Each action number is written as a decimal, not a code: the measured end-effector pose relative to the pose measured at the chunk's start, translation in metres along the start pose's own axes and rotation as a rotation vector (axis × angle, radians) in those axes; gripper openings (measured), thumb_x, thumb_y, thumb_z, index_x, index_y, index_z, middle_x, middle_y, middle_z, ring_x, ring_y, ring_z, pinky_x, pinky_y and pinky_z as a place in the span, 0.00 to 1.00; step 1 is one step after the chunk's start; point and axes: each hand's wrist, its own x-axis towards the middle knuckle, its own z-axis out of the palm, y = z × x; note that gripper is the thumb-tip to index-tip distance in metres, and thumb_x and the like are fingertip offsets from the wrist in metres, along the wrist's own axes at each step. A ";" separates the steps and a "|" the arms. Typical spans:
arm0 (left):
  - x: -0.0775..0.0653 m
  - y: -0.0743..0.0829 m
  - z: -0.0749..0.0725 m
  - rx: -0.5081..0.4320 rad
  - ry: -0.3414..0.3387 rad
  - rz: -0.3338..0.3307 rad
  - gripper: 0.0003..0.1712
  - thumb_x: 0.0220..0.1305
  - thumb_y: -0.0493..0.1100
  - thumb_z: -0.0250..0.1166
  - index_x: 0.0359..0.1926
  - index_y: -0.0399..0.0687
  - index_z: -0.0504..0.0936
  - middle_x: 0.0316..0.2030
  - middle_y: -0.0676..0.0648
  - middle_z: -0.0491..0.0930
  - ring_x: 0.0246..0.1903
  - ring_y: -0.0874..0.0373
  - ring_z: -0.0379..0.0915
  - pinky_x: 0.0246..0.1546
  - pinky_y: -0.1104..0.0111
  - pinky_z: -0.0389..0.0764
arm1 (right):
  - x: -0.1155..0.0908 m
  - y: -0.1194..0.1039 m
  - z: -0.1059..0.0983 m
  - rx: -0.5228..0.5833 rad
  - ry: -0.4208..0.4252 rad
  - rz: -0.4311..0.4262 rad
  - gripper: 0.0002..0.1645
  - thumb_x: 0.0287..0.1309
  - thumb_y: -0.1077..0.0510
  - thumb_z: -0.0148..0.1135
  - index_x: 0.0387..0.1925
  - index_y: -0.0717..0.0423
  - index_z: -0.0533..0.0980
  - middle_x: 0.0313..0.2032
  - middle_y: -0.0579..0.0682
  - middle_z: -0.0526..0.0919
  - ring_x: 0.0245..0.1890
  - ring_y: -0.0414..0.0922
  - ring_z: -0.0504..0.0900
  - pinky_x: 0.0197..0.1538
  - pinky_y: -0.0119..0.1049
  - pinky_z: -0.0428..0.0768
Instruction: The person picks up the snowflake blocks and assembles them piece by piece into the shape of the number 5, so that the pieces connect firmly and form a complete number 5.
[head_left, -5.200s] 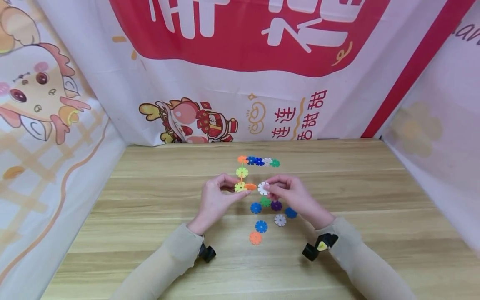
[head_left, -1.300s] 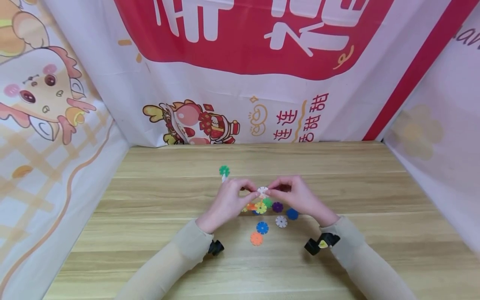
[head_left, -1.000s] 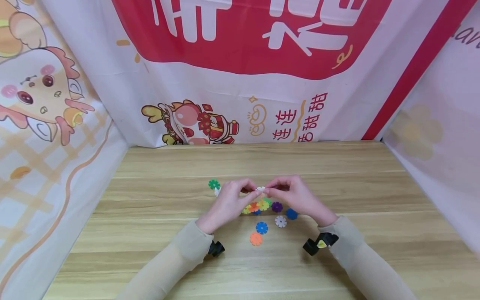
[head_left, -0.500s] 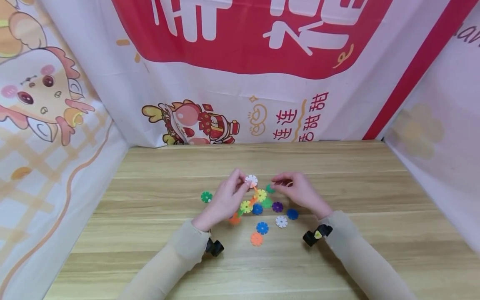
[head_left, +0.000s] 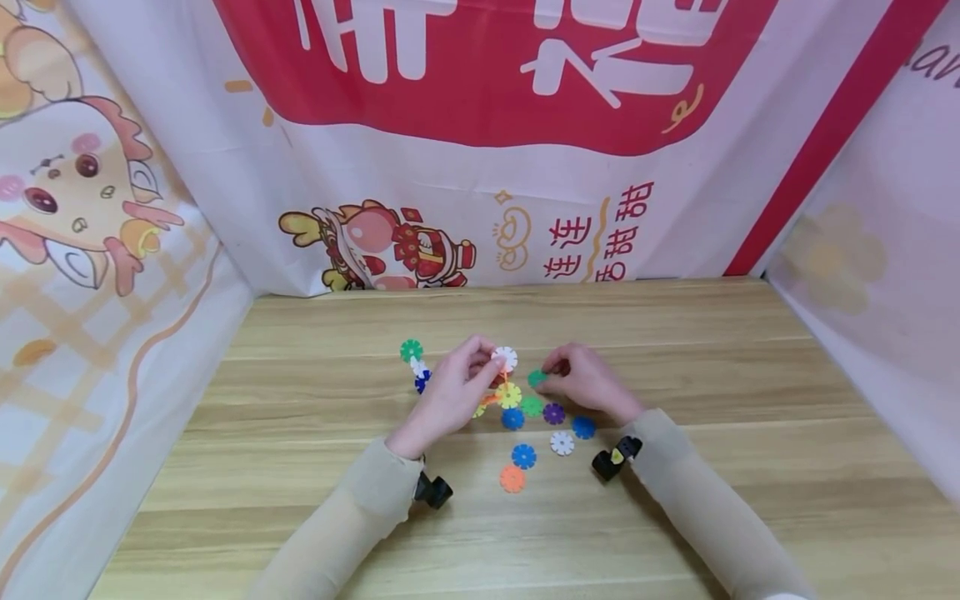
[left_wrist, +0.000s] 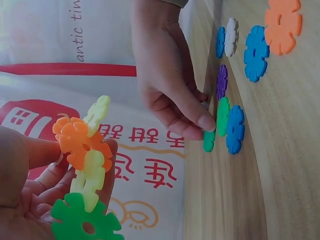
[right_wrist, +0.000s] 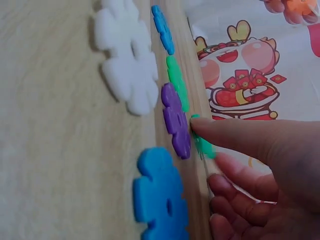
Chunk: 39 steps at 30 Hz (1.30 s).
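My left hand (head_left: 450, 387) holds a linked chain of notched plastic snowflake discs off the table. A white disc (head_left: 507, 358) shows at its fingertips, with a yellow disc (head_left: 508, 395) below. Past the hand's other side the chain's far end shows a green disc (head_left: 411, 350). In the left wrist view, orange (left_wrist: 75, 142) and green discs of the chain sit by the fingers; the palm hides part of it. At the table, my right hand (head_left: 588, 379) pinches a loose green disc (right_wrist: 202, 142) between thumb and finger.
Loose discs lie on the wooden table between the forearms: light green (head_left: 532, 406), purple (head_left: 553, 413), white (head_left: 562, 442), orange (head_left: 512, 478) and several blue ones (head_left: 523, 456). A printed cloth (head_left: 480, 183) hangs behind the table's far edge.
Earlier both hands met at the white disc; since then the right hand has left it and moved to the green disc. The left hand has kept the chain, which has turned.
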 end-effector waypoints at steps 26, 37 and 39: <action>0.002 0.001 -0.001 0.056 -0.045 -0.035 0.07 0.75 0.44 0.62 0.44 0.47 0.83 0.35 0.52 0.84 0.35 0.56 0.83 0.34 0.64 0.84 | -0.031 -0.040 -0.027 0.339 0.047 -0.335 0.06 0.66 0.62 0.68 0.43 0.57 0.85 0.41 0.50 0.87 0.42 0.51 0.84 0.47 0.43 0.84; -0.002 0.003 -0.001 0.051 -0.100 -0.048 0.08 0.76 0.44 0.61 0.44 0.45 0.83 0.34 0.51 0.84 0.31 0.58 0.82 0.32 0.65 0.84 | -0.034 -0.039 -0.031 0.354 0.036 -0.381 0.05 0.65 0.65 0.68 0.42 0.56 0.86 0.41 0.48 0.87 0.42 0.47 0.85 0.50 0.49 0.83; -0.002 0.003 -0.001 0.041 -0.115 -0.045 0.08 0.76 0.44 0.61 0.44 0.45 0.83 0.33 0.51 0.85 0.31 0.56 0.82 0.31 0.65 0.84 | -0.034 -0.037 -0.031 0.367 0.016 -0.397 0.05 0.65 0.65 0.68 0.41 0.55 0.86 0.41 0.49 0.87 0.42 0.48 0.85 0.49 0.47 0.84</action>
